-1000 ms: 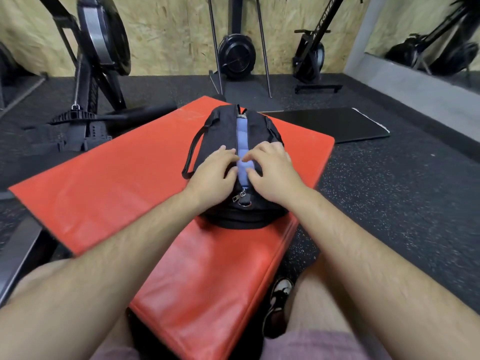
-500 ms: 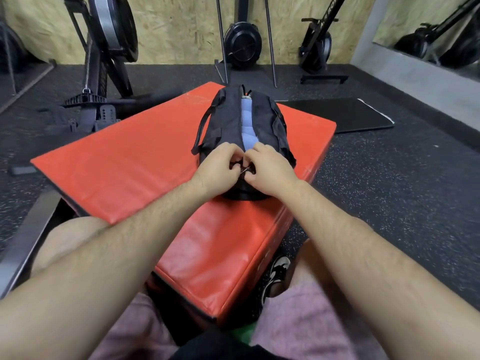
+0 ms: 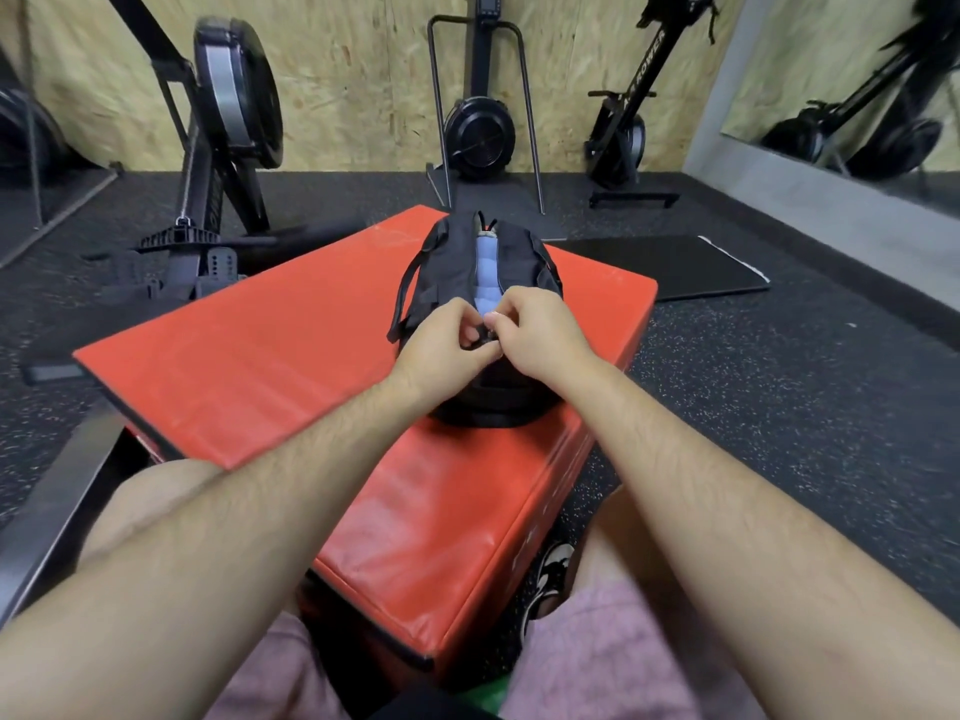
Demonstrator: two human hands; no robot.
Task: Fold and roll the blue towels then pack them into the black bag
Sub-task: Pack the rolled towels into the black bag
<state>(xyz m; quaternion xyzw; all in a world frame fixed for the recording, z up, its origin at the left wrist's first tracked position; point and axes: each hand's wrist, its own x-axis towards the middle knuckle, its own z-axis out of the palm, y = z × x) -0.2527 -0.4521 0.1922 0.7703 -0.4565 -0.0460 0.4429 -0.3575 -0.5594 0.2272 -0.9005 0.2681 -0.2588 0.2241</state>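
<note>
I see the black bag (image 3: 447, 262) lying lengthwise on the far half of the red padded plyo box (image 3: 285, 345), its near end toward me and its far end close to the box's back edge. The bag's top opening gapes along the middle, and a blue towel (image 3: 487, 272) shows inside it as a pale strip running from the far end down to my hands. Both hands meet at the near end of that opening. The left grip (image 3: 441, 345) is narrow, fingers curled in and pinching the zipper (image 3: 485, 341). The right grip (image 3: 540, 332) is narrow too, thumb and fingertips pinched on the same zipper, the knuckles of the two hands almost touching. Which grip has the pull tab itself I cannot tell, as the fingers cover it. A black carry strap (image 3: 402, 298) hangs down the bag's left side onto the box. Past the box's far right corner a black mat (image 3: 660, 262) lies flat on the speckled rubber floor (image 3: 779, 381). Three rowing machines stand against the chipboard wall: one at left (image 3: 228, 111), one at centre (image 3: 478, 127), one at right (image 3: 618, 137). A mirror (image 3: 857, 70) fills the right wall.
</note>
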